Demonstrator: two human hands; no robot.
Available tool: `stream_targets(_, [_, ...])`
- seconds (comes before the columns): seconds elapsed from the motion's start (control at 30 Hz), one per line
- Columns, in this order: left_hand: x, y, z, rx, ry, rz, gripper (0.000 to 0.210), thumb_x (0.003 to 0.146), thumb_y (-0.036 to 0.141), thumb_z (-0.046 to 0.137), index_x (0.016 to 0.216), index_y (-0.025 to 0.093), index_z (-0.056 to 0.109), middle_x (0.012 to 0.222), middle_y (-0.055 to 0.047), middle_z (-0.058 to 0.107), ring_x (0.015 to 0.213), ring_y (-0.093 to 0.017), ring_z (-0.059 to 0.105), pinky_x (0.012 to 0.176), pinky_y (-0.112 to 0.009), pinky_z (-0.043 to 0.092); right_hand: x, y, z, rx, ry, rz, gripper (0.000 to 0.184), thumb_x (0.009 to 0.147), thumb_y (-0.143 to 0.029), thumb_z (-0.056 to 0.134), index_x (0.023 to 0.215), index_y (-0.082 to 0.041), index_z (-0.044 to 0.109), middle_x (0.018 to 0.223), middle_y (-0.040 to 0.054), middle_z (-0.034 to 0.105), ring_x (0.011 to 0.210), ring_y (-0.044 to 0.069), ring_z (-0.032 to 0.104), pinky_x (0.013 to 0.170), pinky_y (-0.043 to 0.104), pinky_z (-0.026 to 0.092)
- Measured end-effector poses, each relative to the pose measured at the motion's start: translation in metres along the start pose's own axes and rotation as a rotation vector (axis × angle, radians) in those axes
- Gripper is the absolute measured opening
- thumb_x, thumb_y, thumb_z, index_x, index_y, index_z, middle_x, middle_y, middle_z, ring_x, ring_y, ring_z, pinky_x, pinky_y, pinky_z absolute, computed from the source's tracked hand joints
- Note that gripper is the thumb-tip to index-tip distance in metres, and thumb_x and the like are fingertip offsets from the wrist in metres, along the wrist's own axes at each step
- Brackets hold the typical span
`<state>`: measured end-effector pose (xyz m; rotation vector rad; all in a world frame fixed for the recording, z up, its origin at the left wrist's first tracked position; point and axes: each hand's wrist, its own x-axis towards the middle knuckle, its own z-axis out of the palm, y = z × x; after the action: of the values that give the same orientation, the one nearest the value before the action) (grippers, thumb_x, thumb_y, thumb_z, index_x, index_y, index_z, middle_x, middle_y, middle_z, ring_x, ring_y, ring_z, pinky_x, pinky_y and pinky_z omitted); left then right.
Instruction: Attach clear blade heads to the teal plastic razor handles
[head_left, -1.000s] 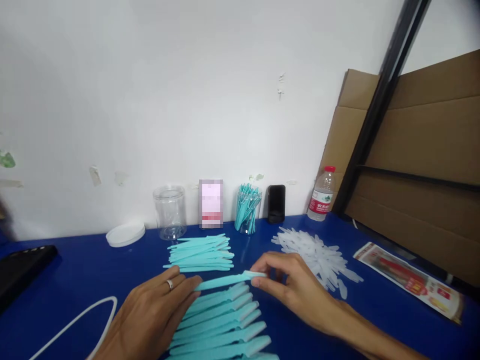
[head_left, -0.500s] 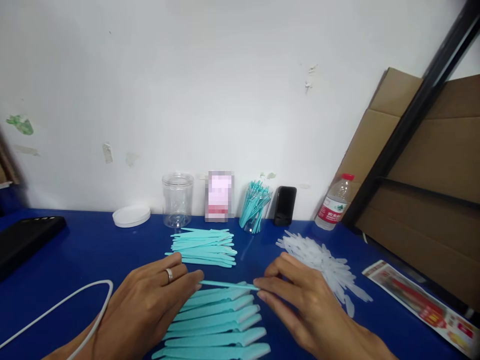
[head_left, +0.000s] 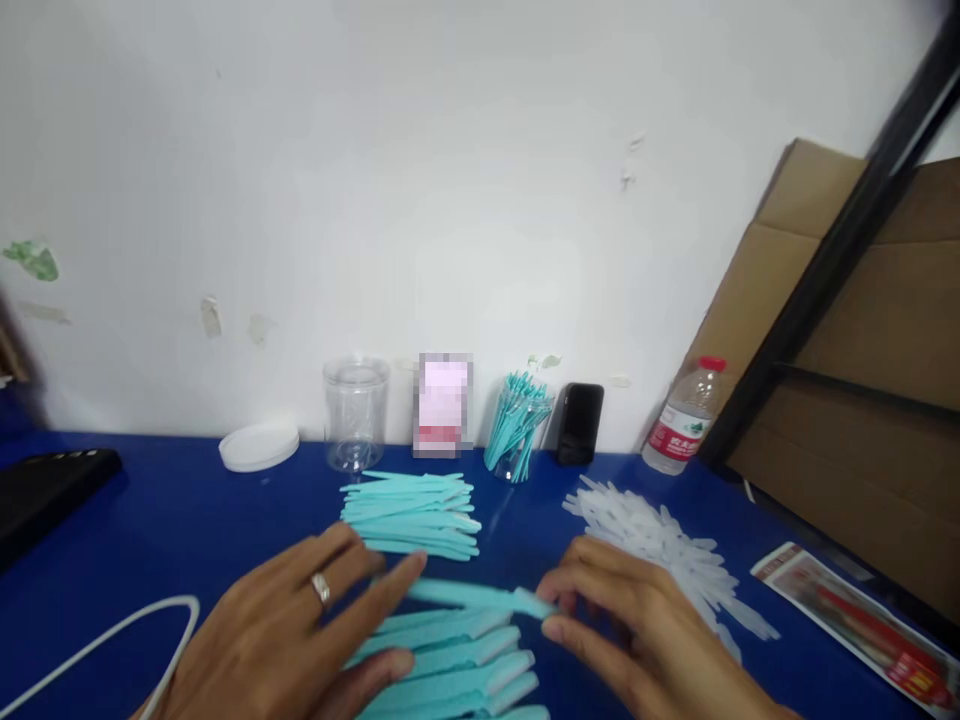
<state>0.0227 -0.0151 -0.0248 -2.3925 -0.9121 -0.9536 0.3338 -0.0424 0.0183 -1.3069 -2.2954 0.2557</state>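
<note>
My right hand (head_left: 630, 625) pinches the pale-tipped end of a turquoise eyebrow razor (head_left: 472, 594) between thumb and fingers. The razor lies level, its handle end running behind my left index finger. My left hand (head_left: 300, 620), with a ring on it, has thumb and index finger spread apart at that end; whether it touches the razor is hard to see. Below lies a row of turquoise eyebrow razors (head_left: 457, 660), side by side with pale ends to the right. Behind the hands is another pile of turquoise razors (head_left: 411, 515).
Translucent white pieces (head_left: 652, 540) are heaped at right. Along the wall stand a clear jar (head_left: 355, 415), a blurred pink card (head_left: 442, 405), a jar of turquoise sticks (head_left: 519, 430), a black device (head_left: 580, 424) and a water bottle (head_left: 684, 420). A white lid (head_left: 259, 447) and cable (head_left: 97, 645) lie left.
The razor between my hands has turned from edge-on to show its broad side. My left fingers have spread apart from their pinch. The view has shifted slightly.
</note>
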Motion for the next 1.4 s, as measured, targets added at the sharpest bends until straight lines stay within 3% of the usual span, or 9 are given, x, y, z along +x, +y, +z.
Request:
stream_targets(0.07, [0.011,-0.002,-0.006,-0.068,-0.03,-0.124,0.04,0.104,0.043,0.042,0.141,0.031,0.052,0.119,-0.004,0.069,0.106,-0.024,0.066,0.087,-0.033,0.052,-0.003,0.001,-0.003,-0.054,-0.004,-0.043,0.01,0.095,-0.022,0.06,0.097,-0.023,0.07,0.087,0.0034,0.069,0.077,0.018,0.068,0.066,0.026,0.052])
stream_targets(0.2, [0.02,-0.011,-0.008,-0.133,-0.04,-0.239,0.034,0.103,0.036,0.045,0.133,0.025,0.056,0.108,-0.004,0.065,0.093,-0.02,0.066,0.074,-0.028,0.048,-0.011,0.0,-0.005,-0.082,-0.129,-0.134,0.01,0.095,-0.023,0.061,0.091,-0.025,0.07,0.086,0.0034,0.069,0.071,0.017,0.066,0.063,0.026,0.052])
stream_targets(0.4, [0.02,-0.009,-0.005,-0.209,-0.131,-0.246,0.022,0.102,0.028,0.045,0.101,0.022,0.067,0.097,-0.003,0.063,0.089,-0.018,0.061,0.077,-0.029,0.046,-0.013,-0.017,0.001,-0.118,-0.24,-0.168,0.013,0.088,-0.014,0.067,0.082,-0.025,0.069,0.083,0.0015,0.068,0.076,0.018,0.066,0.06,0.027,0.051])
stream_targets(0.73, [0.023,-0.007,-0.009,-0.27,-0.116,-0.205,0.018,0.101,0.024,0.048,0.1,0.023,0.066,0.091,-0.002,0.064,0.084,-0.017,0.061,0.074,-0.028,0.047,-0.013,-0.022,-0.001,-0.02,-0.173,-0.101,0.011,0.089,-0.014,0.069,0.093,-0.023,0.068,0.089,0.0004,0.068,0.08,0.017,0.065,0.07,0.027,0.05])
stream_targets(0.93, [0.029,0.01,-0.022,-0.519,-0.269,-0.16,0.021,0.101,0.03,0.05,0.109,0.033,0.068,0.091,0.006,0.074,0.084,-0.013,0.07,0.074,-0.019,0.054,-0.01,-0.012,0.004,-0.01,0.023,-0.134,0.01,0.095,-0.013,0.057,0.098,-0.019,0.065,0.089,0.0036,0.065,0.079,0.018,0.06,0.066,0.03,0.044])
stream_targets(1.1, [0.026,0.02,-0.016,-0.41,-0.266,-0.112,0.027,0.104,0.037,0.042,0.114,0.036,0.067,0.095,0.005,0.076,0.084,-0.015,0.071,0.065,-0.019,0.054,-0.01,-0.014,0.011,-0.008,0.148,-0.225,0.012,0.093,-0.009,0.057,0.097,-0.017,0.064,0.087,0.0045,0.064,0.076,0.017,0.059,0.062,0.028,0.042])
stream_targets(1.2, [0.028,0.021,-0.015,-0.412,-0.345,-0.09,0.032,0.105,0.033,0.037,0.106,0.033,0.069,0.089,0.003,0.071,0.079,-0.015,0.069,0.064,-0.023,0.053,-0.011,-0.016,0.011,-0.021,0.162,-0.255,0.014,0.093,-0.007,0.053,0.094,-0.017,0.063,0.087,0.0047,0.063,0.076,0.016,0.058,0.062,0.027,0.043])
stream_targets(1.3, [0.03,0.021,-0.018,-0.458,-0.507,-0.093,0.034,0.105,0.027,0.038,0.091,0.028,0.069,0.083,0.002,0.064,0.074,-0.014,0.064,0.063,-0.024,0.05,-0.009,-0.015,0.01,-0.023,0.121,-0.232,0.016,0.095,-0.008,0.05,0.086,-0.017,0.059,0.08,0.0033,0.061,0.069,0.015,0.056,0.059,0.027,0.042])
stream_targets(1.4, [0.027,0.021,-0.019,-0.47,-0.498,-0.112,0.025,0.104,0.029,0.044,0.099,0.027,0.068,0.091,0.001,0.065,0.082,-0.015,0.065,0.071,-0.024,0.051,-0.008,-0.013,0.013,-0.015,0.143,-0.253,0.017,0.095,-0.008,0.05,0.081,-0.017,0.056,0.075,0.0023,0.06,0.063,0.013,0.054,0.055,0.026,0.04])
